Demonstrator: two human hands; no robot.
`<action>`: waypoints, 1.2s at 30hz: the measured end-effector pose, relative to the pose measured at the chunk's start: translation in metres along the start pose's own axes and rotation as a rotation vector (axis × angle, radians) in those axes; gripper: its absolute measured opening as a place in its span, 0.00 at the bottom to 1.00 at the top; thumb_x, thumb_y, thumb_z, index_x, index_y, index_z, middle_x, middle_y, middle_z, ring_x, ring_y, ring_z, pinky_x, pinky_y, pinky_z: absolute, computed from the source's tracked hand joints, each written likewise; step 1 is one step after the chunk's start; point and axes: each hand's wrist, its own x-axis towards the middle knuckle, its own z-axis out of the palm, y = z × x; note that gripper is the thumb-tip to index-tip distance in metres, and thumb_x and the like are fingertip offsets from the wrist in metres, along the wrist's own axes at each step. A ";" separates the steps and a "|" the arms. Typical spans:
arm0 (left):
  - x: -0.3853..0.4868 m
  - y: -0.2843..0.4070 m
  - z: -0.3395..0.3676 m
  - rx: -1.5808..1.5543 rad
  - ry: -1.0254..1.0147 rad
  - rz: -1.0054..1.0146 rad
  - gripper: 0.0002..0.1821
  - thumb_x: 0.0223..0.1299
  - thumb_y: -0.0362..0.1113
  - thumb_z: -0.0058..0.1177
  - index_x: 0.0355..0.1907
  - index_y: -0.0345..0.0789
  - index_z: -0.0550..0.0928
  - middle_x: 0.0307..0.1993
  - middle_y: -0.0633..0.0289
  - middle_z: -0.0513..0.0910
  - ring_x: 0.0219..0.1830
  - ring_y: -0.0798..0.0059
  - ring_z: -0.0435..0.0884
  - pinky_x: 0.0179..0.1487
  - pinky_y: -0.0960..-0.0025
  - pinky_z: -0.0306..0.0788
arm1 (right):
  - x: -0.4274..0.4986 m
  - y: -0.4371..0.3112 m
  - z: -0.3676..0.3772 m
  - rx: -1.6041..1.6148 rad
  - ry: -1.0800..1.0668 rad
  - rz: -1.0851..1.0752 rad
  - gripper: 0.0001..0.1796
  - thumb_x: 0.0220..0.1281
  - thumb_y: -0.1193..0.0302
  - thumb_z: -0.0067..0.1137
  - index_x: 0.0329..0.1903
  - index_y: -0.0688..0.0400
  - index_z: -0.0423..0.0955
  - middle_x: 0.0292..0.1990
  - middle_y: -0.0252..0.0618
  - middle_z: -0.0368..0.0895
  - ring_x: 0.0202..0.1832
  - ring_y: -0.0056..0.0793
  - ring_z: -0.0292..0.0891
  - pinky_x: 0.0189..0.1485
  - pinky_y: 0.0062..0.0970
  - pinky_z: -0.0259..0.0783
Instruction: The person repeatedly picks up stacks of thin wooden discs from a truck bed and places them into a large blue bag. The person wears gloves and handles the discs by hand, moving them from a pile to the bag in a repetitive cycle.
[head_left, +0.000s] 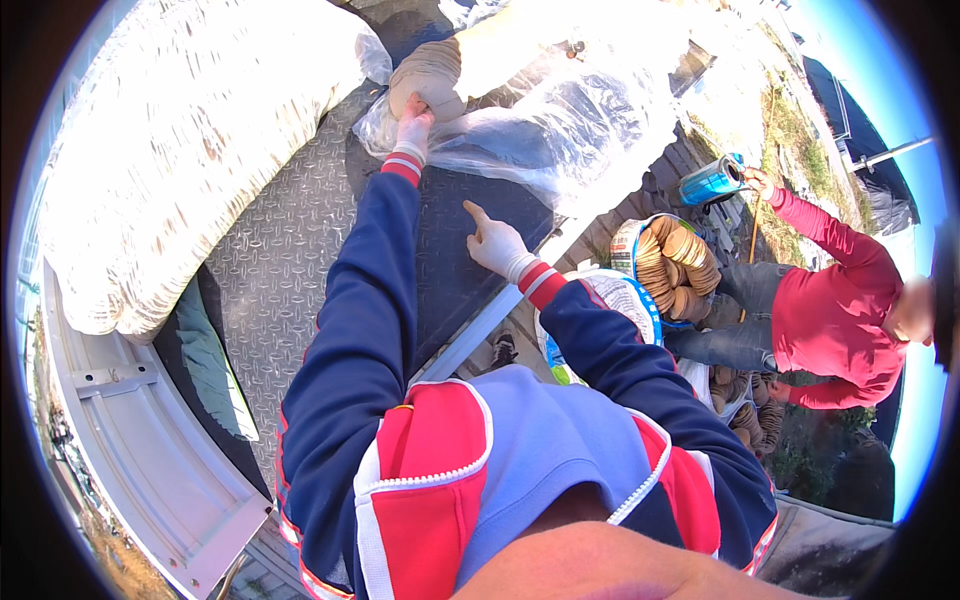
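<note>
My left hand (415, 124), in a white glove with bare fingertips, reaches forward and grips the near end of a stack of thin, round tan discs (426, 79). The stack lies by the mouth of a clear plastic bag (555, 142); bright glare hides most of the bag's far part. Over the dark sheet (457, 262) is my right hand (495, 241), gloved the same way. Its index finger points out, the thumb stands apart, and nothing shows in it.
A long, full plastic bag (187, 150) lies left on the diamond-plate truck bed (277, 285), beside the metal side panel (157, 427). At right, a person in red (840, 307) holds a blue cylindrical container (705, 184) near a sack of discs (626, 244) and a white sack (611, 289).
</note>
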 end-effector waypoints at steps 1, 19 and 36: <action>-0.001 0.000 0.003 0.014 0.009 0.009 0.42 0.59 0.19 0.37 0.78 0.36 0.49 0.69 0.50 0.65 0.63 0.66 0.70 0.57 0.75 0.66 | 0.001 0.001 0.001 0.001 -0.007 0.002 0.37 0.60 0.68 0.49 0.74 0.53 0.57 0.31 0.55 0.83 0.36 0.55 0.82 0.44 0.47 0.76; 0.008 -0.023 -0.016 0.155 -0.011 0.137 0.38 0.64 0.19 0.40 0.78 0.37 0.54 0.72 0.49 0.61 0.72 0.61 0.63 0.72 0.66 0.58 | -0.008 0.009 0.006 0.076 -0.027 0.000 0.36 0.62 0.69 0.51 0.74 0.52 0.57 0.28 0.48 0.83 0.33 0.49 0.82 0.41 0.43 0.76; -0.004 -0.005 -0.025 0.171 -0.006 -0.026 0.29 0.74 0.37 0.43 0.76 0.43 0.59 0.69 0.60 0.70 0.63 0.71 0.74 0.60 0.71 0.65 | -0.058 0.017 -0.034 0.288 -0.026 -0.122 0.36 0.65 0.73 0.54 0.75 0.49 0.55 0.27 0.40 0.80 0.30 0.38 0.80 0.39 0.34 0.75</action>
